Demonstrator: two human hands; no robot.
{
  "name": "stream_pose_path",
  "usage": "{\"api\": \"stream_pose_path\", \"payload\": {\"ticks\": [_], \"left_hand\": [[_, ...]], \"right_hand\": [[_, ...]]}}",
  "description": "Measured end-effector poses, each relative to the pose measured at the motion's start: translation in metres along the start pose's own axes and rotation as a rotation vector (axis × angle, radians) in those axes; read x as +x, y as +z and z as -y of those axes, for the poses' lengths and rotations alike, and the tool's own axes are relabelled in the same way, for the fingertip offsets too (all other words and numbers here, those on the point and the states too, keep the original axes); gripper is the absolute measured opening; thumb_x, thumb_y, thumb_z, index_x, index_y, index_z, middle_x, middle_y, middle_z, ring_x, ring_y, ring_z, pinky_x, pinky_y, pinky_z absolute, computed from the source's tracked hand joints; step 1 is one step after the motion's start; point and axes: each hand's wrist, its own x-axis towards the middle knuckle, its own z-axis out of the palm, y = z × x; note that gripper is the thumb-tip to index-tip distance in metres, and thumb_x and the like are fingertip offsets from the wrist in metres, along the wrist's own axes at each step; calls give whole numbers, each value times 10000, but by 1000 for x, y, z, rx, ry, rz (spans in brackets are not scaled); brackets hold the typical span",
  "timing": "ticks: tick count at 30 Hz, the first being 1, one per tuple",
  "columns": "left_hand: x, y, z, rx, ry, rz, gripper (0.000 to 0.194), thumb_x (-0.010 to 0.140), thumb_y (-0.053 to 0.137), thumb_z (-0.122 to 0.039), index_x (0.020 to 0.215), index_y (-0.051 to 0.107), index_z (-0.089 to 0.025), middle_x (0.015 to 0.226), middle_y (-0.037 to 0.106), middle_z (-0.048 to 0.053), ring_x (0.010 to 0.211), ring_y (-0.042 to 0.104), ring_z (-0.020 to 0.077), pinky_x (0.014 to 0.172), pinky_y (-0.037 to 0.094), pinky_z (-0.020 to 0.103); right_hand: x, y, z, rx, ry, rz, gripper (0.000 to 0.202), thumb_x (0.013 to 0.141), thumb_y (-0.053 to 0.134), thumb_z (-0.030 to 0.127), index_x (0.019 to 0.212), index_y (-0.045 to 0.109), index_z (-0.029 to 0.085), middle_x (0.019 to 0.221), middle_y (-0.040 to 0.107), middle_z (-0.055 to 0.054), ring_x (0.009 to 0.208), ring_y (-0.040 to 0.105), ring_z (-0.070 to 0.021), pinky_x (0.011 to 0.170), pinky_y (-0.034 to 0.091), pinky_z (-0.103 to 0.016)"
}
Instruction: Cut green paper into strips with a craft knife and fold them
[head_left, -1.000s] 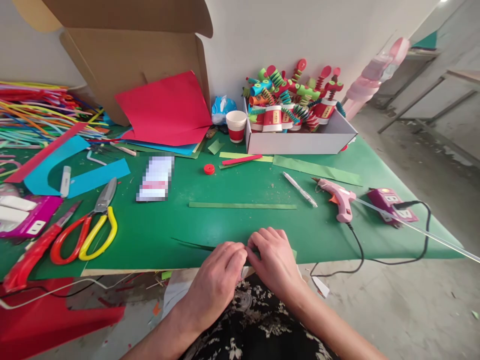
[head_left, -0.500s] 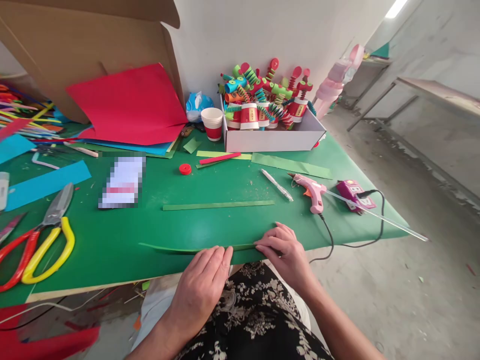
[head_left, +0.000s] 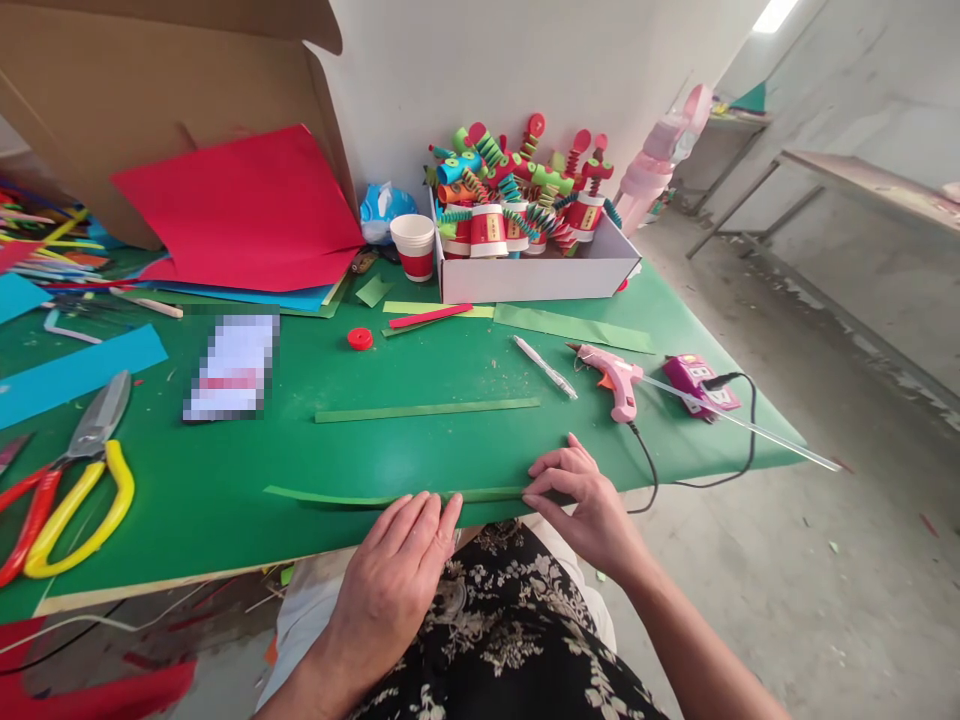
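Note:
A long, narrow green paper strip (head_left: 330,497) lies along the near edge of the green table. My left hand (head_left: 401,550) is on the strip's middle, fingers close together and gripping it at the edge. At the strip's right end, my right hand (head_left: 577,500) pinches it between thumb and index finger, the other fingers loosely curled. Beyond both hands, a second green paper strip (head_left: 427,411) lies flat. A pink glue gun (head_left: 613,378) with a clear glue stick rests to the right, near a white pen (head_left: 545,368).
Large scissors (head_left: 86,470) and a pixelated phone-like object (head_left: 231,367) are on the left. At the back stand a white box (head_left: 536,280) of paper-cup figures, stacked paper cups (head_left: 413,247) and red paper (head_left: 247,215). A purple power socket (head_left: 701,386) sits right.
My right hand has slid a little to the right, away from my left hand, still pinching the strip. The view has shifted slightly, so the table things appear farther left.

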Motion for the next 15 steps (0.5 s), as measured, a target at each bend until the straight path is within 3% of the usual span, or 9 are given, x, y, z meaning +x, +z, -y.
{"api": "stream_pose_path", "payload": {"ticks": [6,15], "left_hand": [[-3,3,-1,13,-16,28,431,895,381,-19,1237,621,-126,1056,735,80,1001,659,207,1048,435,414],[-1,4,-2,12,-4,25,410,896,382,1,1197,647,-78,1010,733,98,970,653,224,1051,412,432]], "right_hand": [[-1,1,0,-27,30,-36,158,901,618,270,752,662,238,867,660,-21,817,636,-178,1141,271,-627],[-2,2,0,-69,78,-79,186,872,633,287,700,603,224,872,650,-30,859,633,-199,1134,268,-636]]}}
